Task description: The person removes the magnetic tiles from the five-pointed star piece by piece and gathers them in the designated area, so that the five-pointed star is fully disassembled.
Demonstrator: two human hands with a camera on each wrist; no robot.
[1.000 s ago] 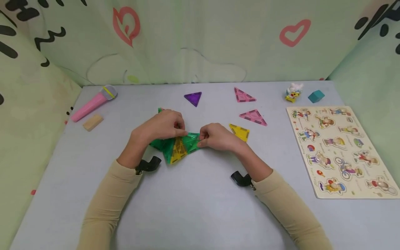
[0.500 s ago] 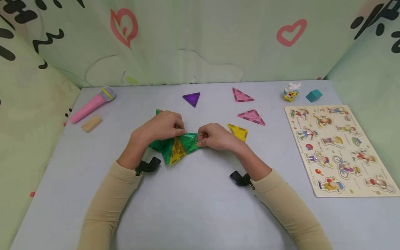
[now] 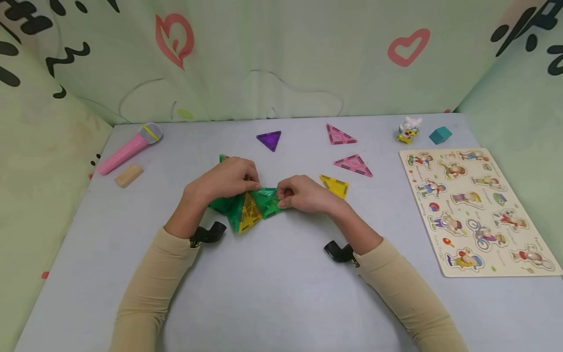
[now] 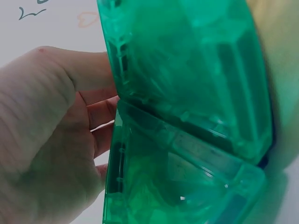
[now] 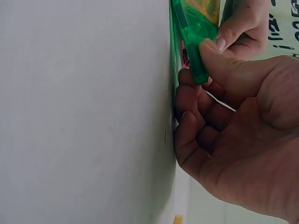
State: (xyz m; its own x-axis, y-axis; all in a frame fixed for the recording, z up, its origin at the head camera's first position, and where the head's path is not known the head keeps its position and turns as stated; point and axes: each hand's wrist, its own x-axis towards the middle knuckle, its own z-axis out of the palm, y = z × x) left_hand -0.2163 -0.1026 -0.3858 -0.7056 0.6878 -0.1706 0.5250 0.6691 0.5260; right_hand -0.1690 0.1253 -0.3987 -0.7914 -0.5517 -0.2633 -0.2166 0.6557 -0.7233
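Note:
Translucent green triangular magnetic tiles and a yellow one stand joined at a slant on the table. My left hand pinches the top edge of this group from behind, thumb toward the right; its fingertips are partly hidden. Two green tiles fill much of the left wrist view, meeting along a seam. With thumb and forefinger, my right hand pinches the corner of the green tile at the right end. The other right fingers are curled close to the tabletop.
Behind the hands lie a purple triangle, two pink triangles and a yellow triangle. At left are a pink toy microphone and a wooden block. A picture puzzle board, small figurine and teal block occupy the right.
Both hands keep their hold on the joined tiles in nearly the same place. The head view has shifted very slightly.

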